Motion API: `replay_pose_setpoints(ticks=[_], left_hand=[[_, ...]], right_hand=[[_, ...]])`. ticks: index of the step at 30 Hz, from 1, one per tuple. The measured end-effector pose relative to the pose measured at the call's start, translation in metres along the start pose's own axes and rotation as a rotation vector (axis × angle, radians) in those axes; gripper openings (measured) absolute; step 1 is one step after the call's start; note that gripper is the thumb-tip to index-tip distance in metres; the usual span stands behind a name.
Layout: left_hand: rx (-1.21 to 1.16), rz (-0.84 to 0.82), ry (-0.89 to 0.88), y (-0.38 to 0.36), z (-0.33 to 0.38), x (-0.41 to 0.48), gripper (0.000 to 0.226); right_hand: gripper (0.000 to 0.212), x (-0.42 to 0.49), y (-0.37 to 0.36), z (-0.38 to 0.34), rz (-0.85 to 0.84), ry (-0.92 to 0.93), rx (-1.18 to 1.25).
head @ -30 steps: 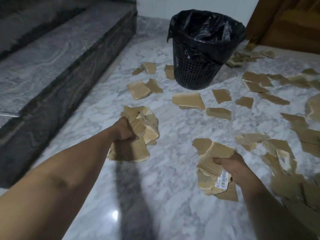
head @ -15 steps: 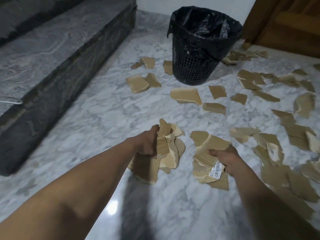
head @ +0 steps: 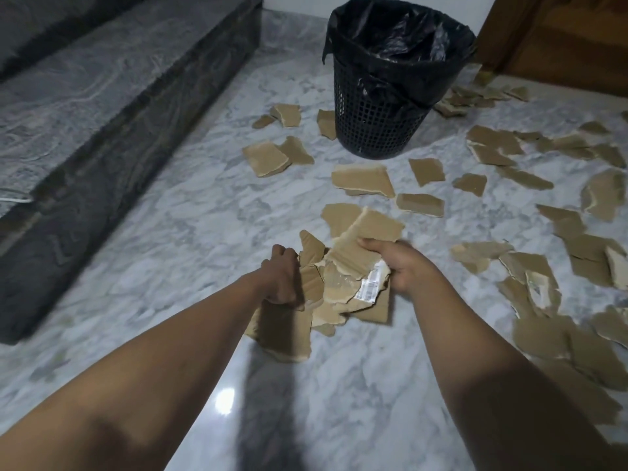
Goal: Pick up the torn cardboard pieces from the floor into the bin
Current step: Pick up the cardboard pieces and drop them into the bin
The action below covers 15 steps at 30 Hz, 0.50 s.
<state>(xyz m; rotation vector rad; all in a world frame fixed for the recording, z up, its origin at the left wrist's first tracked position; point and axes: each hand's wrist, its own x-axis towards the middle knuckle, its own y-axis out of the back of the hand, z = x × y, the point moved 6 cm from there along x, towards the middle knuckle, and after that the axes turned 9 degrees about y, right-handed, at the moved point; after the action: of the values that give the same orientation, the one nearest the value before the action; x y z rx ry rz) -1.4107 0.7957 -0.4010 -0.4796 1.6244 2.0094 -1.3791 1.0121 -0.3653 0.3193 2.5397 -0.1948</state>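
Looking down through the head camera, I see a white-grey marble floor point(head: 190, 232) filling most of the view, with a dark stone step point(head: 102, 79) running along its left side and a brown wooden door point(head: 560, 35) at the top right. The black mesh bin point(head: 377, 124) stands upright on the floor ahead, a black plastic liner point(head: 401, 32) folded over its rim. Torn cardboard pieces point(head: 362, 180) lie flat all round it — a few to its left, several in front, and a thick scatter spreading down the right side of the floor. Nearer to me, both arms reach forward and two handfuls meet above the floor, well short of the bin. The left hand point(head: 280, 278) is curled round a stack of cardboard point(head: 285, 334) that hangs below the fist; the right hand point(head: 406, 268) grips a second stack point(head: 360, 239) from the right, thumb across the top piece. A white barcode label point(head: 370, 288) shows on one piece just beside the right palm.
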Motion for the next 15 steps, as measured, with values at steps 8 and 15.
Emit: replay_pose_setpoints(ticks=[8, 15], left_hand=[[-0.155, -0.021, -0.010, -0.003, -0.005, 0.000, 0.086], [-0.150, -0.031, -0.049, -0.003, 0.002, -0.008, 0.084]], right_hand=[[0.044, 0.007, -0.018, 0.010, -0.119, -0.029, -0.173], [0.018, -0.008, -0.008, 0.032, -0.057, -0.084, 0.057]])
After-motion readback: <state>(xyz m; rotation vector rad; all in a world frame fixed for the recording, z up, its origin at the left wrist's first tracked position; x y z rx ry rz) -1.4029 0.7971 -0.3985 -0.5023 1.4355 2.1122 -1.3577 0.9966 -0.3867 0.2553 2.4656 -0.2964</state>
